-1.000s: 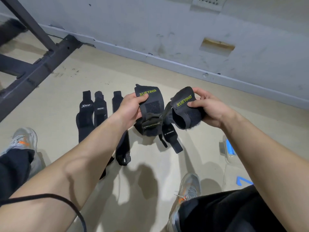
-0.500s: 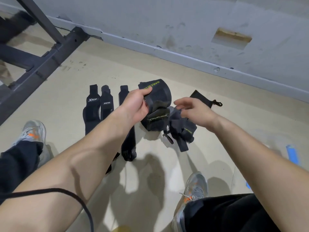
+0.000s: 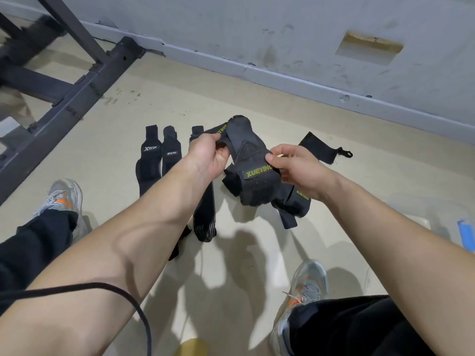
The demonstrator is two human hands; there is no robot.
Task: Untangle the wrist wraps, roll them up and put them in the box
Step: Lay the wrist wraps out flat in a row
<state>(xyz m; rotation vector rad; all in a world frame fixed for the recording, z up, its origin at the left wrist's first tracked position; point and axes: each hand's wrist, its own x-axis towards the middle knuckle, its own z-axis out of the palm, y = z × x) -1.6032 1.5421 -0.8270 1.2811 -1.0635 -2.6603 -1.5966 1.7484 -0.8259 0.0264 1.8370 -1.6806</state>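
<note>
Bright, even indoor light comes from above, throwing several soft, overlapping shadows on the floor [image 3: 257, 104] near the bottom. The rack [image 3: 33, 50] at top left is blurred; wide-angle distortion bends the edges.

a black bundle of tangled wraps [image 3: 254, 160], lettered "xueying" in yellow-green, was held above the floor [image 3: 257, 109], pinched by the left hand [image 3: 208, 158] near its upper end and by the right hand [image 3: 298, 168] at its middle. a second xueying wrap [image 3: 298, 204] hung tangled below it. three black wraps [image 3: 171, 152] lay flat side by side to the left, and a loose black wrap [image 3: 316, 147] lay flat behind the right hand.
</note>
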